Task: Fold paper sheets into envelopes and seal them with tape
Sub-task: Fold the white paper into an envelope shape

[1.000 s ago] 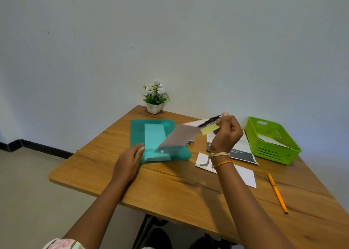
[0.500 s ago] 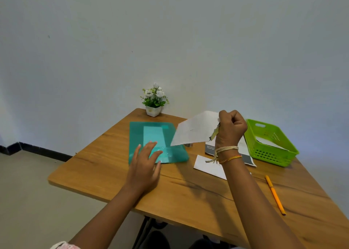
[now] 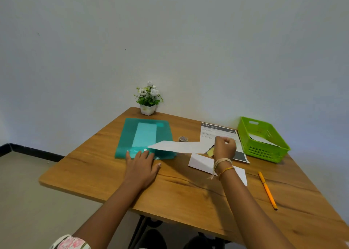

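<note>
The green basket (image 3: 264, 150) holds white paper. The right hand (image 3: 224, 147) pinches a paper sheet (image 3: 177, 146), long axis pointing left; the left hand (image 3: 141, 163) lies flat, fingertips on the teal folder (image 3: 145, 135).

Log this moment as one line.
right hand: grips white paper sheet | left hand: flat on teal plastic folder | tape roll: untouched

You've got a wooden bench (image 3: 188, 192) against a plain grey wall (image 3: 170, 41). Small white pot of white flowers (image 3: 148, 99) sits at the far edge, touching the wall line. Teal plastic folder (image 3: 162, 135) lies flat just in front of it. Green perforated basket (image 3: 262, 141) is at the far right. Orange pen (image 3: 267, 190) lies on the right side, well apart from the basket. Black skirting (image 3: 28, 151) runs along the floor, left.
</note>
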`<act>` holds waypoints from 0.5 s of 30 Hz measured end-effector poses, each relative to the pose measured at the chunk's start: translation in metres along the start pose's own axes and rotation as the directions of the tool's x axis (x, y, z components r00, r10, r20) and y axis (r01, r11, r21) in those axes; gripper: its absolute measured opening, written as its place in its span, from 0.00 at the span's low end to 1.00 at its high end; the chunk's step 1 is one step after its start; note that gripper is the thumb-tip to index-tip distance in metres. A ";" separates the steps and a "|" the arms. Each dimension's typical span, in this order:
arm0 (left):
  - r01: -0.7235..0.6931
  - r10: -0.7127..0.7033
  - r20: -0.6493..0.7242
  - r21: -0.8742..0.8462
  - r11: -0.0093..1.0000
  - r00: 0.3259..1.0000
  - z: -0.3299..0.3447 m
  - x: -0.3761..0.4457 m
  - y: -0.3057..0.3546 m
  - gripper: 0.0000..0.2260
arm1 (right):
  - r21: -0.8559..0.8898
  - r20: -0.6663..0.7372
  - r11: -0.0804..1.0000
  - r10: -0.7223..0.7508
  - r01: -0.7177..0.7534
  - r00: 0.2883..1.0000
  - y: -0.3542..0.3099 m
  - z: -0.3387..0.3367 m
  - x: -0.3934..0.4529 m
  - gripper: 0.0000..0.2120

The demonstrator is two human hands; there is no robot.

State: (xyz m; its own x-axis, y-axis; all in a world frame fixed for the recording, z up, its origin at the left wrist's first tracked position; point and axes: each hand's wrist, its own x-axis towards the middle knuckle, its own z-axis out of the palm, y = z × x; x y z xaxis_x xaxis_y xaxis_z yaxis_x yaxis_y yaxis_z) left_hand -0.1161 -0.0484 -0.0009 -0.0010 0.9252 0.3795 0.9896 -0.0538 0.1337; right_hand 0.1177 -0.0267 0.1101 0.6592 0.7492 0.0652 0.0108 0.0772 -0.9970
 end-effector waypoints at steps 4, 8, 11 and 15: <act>0.118 -0.120 0.053 0.051 0.992 0.991 -0.003 0.006 -0.011 0.28 | -0.285 0.182 0.955 0.134 -0.078 0.974 0.034 0.001 0.004 0.07; 0.195 -0.201 0.080 0.070 0.978 0.976 -0.005 0.009 -0.021 0.26 | -0.427 0.225 0.900 0.200 -0.088 0.954 0.058 0.008 0.000 0.10; 0.232 -0.234 0.083 0.035 0.972 0.969 -0.001 0.011 -0.025 0.25 | -0.358 0.156 0.928 0.164 -0.099 0.974 0.064 0.005 -0.008 0.11; 0.251 -0.252 0.063 0.020 0.968 0.966 0.001 0.010 -0.027 0.25 | -0.323 0.136 0.937 0.186 -0.134 0.973 0.067 0.002 -0.019 0.11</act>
State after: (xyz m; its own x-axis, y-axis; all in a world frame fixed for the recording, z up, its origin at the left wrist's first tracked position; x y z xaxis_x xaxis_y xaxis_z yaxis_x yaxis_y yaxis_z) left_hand -0.1422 -0.0377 -0.0018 -0.2412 0.9306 0.2753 0.9603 0.1878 0.2064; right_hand 0.1049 -0.0345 0.0422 0.5416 0.8326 -0.1159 0.1652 -0.2406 -0.9565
